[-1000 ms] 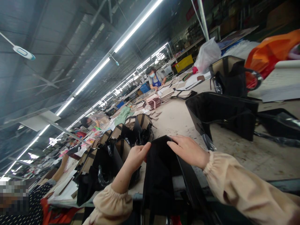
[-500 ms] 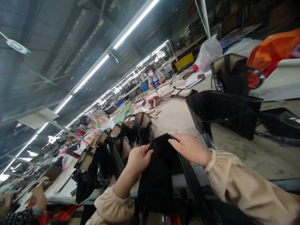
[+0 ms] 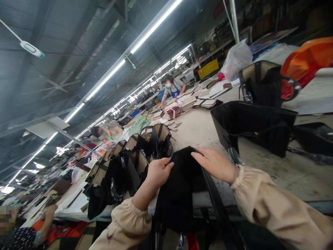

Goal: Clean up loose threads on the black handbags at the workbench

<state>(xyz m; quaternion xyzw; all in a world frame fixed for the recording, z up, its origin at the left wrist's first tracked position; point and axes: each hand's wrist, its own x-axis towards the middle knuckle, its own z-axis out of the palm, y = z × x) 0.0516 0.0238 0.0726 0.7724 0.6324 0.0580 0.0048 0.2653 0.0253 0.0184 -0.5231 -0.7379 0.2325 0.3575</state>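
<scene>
A black bag (image 3: 179, 187) hangs over the near edge of the table in front of me, its far end upward. My left hand (image 3: 159, 172) is closed on the left side of its upper edge, the thumb lying along the rim. On the right upper corner my right hand (image 3: 214, 162) grips the edge, thumb inside and fingers over the outer side. The lower part of the bag drops below the tabletop and is partly dark. Just right of my right hand stands another black bag (image 3: 256, 126), open and unlined-looking.
Several black bags with tan insides (image 3: 135, 161) stand in a row at the left. Stacks of cut pieces (image 3: 173, 111) lie farther along the table (image 3: 194, 126). A co-worker in a blue apron (image 3: 174, 91) stands beyond; another person's arm (image 3: 48, 220) shows at lower left.
The whole view has shifted slightly, so things sit a little farther right. Both hands keep their hold on the bag. The far co-worker's arm now reaches down toward the stacks.
</scene>
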